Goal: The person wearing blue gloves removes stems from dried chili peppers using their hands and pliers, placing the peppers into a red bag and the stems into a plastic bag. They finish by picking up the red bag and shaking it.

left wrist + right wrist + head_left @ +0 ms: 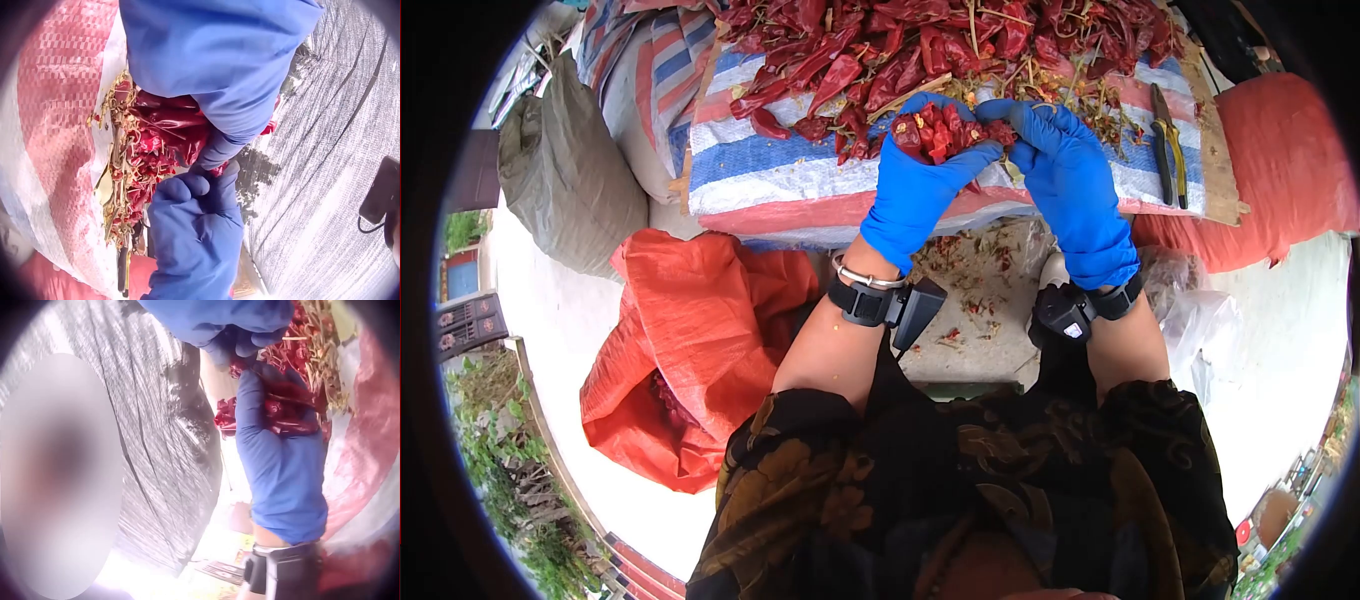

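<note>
Both hands wear blue gloves and meet over the near edge of a striped woven sheet [745, 165]. My left hand [915, 195] grips a bunch of dried red chilies [940, 135], fingers wrapped round them. In the right wrist view, chili ends [226, 417] stick out past the left thumb. My right hand [1070, 185] comes in from the other side, thumb and fingertips pinching the end of one chili [219, 169] at the bunch. Beyond the hands lies a large heap of dried chilies [900, 45], with stems and scraps [122, 156] at its near side.
Pliers [1168, 145] with yellow-and-black handles lie on the sheet at the right. An open red sack [690, 340] stands at the left, behind it a grey sack [565, 180]. Another full red sack [1280, 170] sits at the right. Chili scraps [970, 290] litter the floor.
</note>
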Demonstrator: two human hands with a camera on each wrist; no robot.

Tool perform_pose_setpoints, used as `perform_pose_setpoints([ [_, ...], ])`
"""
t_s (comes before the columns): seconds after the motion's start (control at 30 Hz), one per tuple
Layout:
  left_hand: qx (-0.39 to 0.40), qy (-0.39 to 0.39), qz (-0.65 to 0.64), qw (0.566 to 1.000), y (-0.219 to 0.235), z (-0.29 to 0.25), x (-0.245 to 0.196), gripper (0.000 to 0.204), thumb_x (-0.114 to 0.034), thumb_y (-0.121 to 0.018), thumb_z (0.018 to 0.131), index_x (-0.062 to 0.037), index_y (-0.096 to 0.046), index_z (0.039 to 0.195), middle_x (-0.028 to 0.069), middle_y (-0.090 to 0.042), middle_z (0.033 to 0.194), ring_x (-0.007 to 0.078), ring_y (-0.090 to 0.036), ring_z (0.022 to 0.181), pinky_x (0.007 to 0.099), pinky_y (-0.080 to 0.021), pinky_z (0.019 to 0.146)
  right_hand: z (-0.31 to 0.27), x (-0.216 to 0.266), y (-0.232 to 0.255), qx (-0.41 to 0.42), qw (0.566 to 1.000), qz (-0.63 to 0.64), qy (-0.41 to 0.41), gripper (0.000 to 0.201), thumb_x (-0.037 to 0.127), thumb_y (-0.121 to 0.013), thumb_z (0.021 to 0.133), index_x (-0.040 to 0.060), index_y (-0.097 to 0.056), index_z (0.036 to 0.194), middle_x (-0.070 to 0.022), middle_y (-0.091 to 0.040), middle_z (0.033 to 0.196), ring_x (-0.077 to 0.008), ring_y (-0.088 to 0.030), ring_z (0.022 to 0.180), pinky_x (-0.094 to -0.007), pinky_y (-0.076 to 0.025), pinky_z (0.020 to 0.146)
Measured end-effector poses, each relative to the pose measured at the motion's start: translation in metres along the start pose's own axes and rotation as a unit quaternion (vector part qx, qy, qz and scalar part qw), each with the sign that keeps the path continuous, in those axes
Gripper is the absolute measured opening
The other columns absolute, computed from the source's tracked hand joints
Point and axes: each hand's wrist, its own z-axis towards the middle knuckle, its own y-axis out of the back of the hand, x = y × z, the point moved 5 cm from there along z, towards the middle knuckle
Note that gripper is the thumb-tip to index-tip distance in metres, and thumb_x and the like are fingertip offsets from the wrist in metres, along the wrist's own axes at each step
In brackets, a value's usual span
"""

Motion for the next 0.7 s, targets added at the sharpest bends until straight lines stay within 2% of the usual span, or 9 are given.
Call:
perform_pose_setpoints([
  [0.17,0.000,-0.001,-0.039,0.999,-0.002,-0.004,-0.007,0.033,0.007,-0.067,0.069,-0.0019,-0.048,0.095,0.0071,-0.060,0.088,0.0125,-0.060,0.074,0.0239,-0.050,0.063,0.000,-0.022,-0.008,0.028,0.948,0.294,-0.121,0.023,0.018,-0.053,0.088,-0.0006,-0.061,0.098,0.0046,-0.045,0.064,-0.0044,-0.037,0.059,-0.0175,-0.033,0.054],
  [0.3,-0.021,0.051,-0.092,0.994,0.000,-0.004,0.003,0.027,0.005,-0.066,0.071,-0.0015,-0.050,0.092,0.0070,-0.062,0.083,0.0123,-0.059,0.064,0.0238,-0.049,0.054,0.001,-0.025,-0.013,0.115,0.911,0.367,-0.148,0.023,0.019,-0.053,0.088,0.0004,-0.061,0.098,0.0036,-0.050,0.069,-0.0045,-0.037,0.058,-0.0173,-0.033,0.054],
  [0.37,-0.022,0.048,-0.059,0.997,0.003,-0.002,0.002,0.026,0.003,-0.066,0.071,-0.0018,-0.051,0.091,0.0071,-0.062,0.082,0.0111,-0.059,0.062,0.0233,-0.048,0.050,0.005,-0.020,-0.008,0.005,0.962,0.267,-0.058,0.020,0.018,-0.053,0.088,0.0006,-0.062,0.095,0.0018,-0.056,0.075,-0.0048,-0.037,0.058,-0.0173,-0.034,0.055],
  [0.4,-0.025,0.047,-0.025,0.998,0.004,-0.002,0.002,0.025,0.002,-0.067,0.071,-0.0020,-0.052,0.091,0.0071,-0.062,0.082,0.0099,-0.058,0.060,0.0229,-0.046,0.047,0.007,-0.022,-0.007,0.005,0.962,0.266,-0.058,0.020,0.018,-0.053,0.088,0.0006,-0.062,0.095,0.0018,-0.056,0.075,-0.0048,-0.037,0.058,-0.0173,-0.034,0.055],
  [0.47,-0.025,0.045,-0.030,0.998,0.007,-0.004,0.004,0.024,-0.001,-0.067,0.072,-0.0027,-0.053,0.092,0.0067,-0.062,0.080,0.0091,-0.057,0.058,0.0222,-0.044,0.045,0.014,-0.018,0.006,-0.030,0.975,0.210,0.058,0.017,0.014,-0.055,0.086,0.0009,-0.062,0.093,-0.0006,-0.061,0.083,-0.0034,-0.042,0.063,-0.0169,-0.034,0.056],
  [0.6,-0.075,0.100,-0.058,0.990,0.028,-0.003,0.006,0.023,-0.007,-0.066,0.074,-0.0039,-0.055,0.094,0.0043,-0.060,0.074,0.0087,-0.054,0.053,0.0216,-0.042,0.043,0.028,0.007,0.051,-0.106,0.964,0.229,0.088,0.013,0.009,-0.056,0.084,0.0021,-0.063,0.094,-0.0015,-0.062,0.086,-0.0040,-0.048,0.071,-0.0169,-0.037,0.061],
  [0.63,-0.082,0.063,-0.116,0.988,0.030,0.000,-0.003,0.019,-0.007,-0.063,0.077,-0.0033,-0.055,0.094,0.0046,-0.059,0.075,0.0114,-0.055,0.058,0.0239,-0.045,0.050,0.026,0.019,0.054,-0.138,0.980,0.018,0.140,0.013,0.007,-0.056,0.084,0.0028,-0.063,0.094,-0.0023,-0.063,0.089,-0.0053,-0.050,0.075,-0.0184,-0.039,0.065],
  [0.67,-0.084,0.062,-0.115,0.988,0.037,0.003,-0.004,0.019,-0.007,-0.063,0.077,-0.0033,-0.055,0.094,0.0046,-0.059,0.075,0.0114,-0.055,0.058,0.0239,-0.045,0.050,0.024,0.028,0.055,-0.162,0.950,-0.195,0.185,0.014,0.005,-0.055,0.083,0.0034,-0.063,0.095,-0.0032,-0.063,0.091,-0.0067,-0.052,0.079,-0.0199,-0.041,0.070],
  [0.7,-0.101,0.074,-0.213,0.969,0.045,0.006,-0.006,0.015,-0.004,-0.060,0.079,-0.0027,-0.055,0.093,0.0061,-0.059,0.079,0.0138,-0.056,0.068,0.0288,-0.046,0.067,0.028,0.023,0.057,-0.154,0.930,-0.282,0.179,0.026,0.003,-0.057,0.079,0.0084,-0.061,0.104,-0.0063,-0.062,0.099,-0.0149,-0.056,0.085,-0.0274,-0.042,0.080],
])
